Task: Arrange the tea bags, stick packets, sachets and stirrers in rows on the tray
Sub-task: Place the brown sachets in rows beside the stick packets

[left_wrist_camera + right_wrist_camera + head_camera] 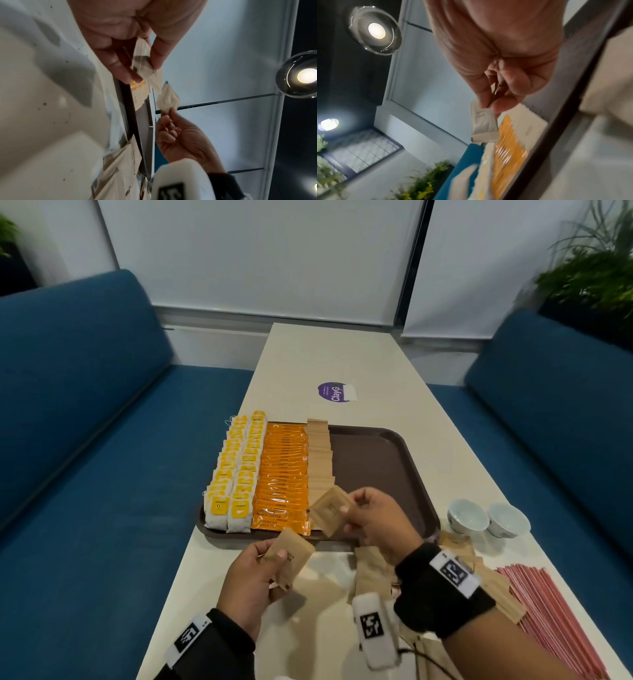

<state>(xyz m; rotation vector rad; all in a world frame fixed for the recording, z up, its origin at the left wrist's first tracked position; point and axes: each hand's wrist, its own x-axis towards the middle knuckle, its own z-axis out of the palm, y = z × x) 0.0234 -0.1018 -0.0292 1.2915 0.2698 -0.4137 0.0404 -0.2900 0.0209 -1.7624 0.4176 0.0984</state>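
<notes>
A brown tray [376, 460] carries two rows of yellow tea bags [236, 474], a row of orange stick packets [284, 474] and a row of tan sachets [320, 453]. My right hand [373, 518] pinches one tan sachet [330, 510] by its edge above the tray's near end, beside that row. In the right wrist view the right hand [489, 105] shows thumb and finger on the sachet [482, 125]. My left hand [257, 570] grips a small stack of tan sachets [291, 556] just in front of the tray; the left hand [142, 67] holds the stack [142, 59].
Loose tan sachets [373, 573] lie on the white table [325, 628] under my right wrist. Pink stirrers [555, 611] lie in a bundle at the right front. Two small white cups [486, 517] stand right of the tray. A purple sticker [334, 392] lies beyond it. Blue sofas flank the table.
</notes>
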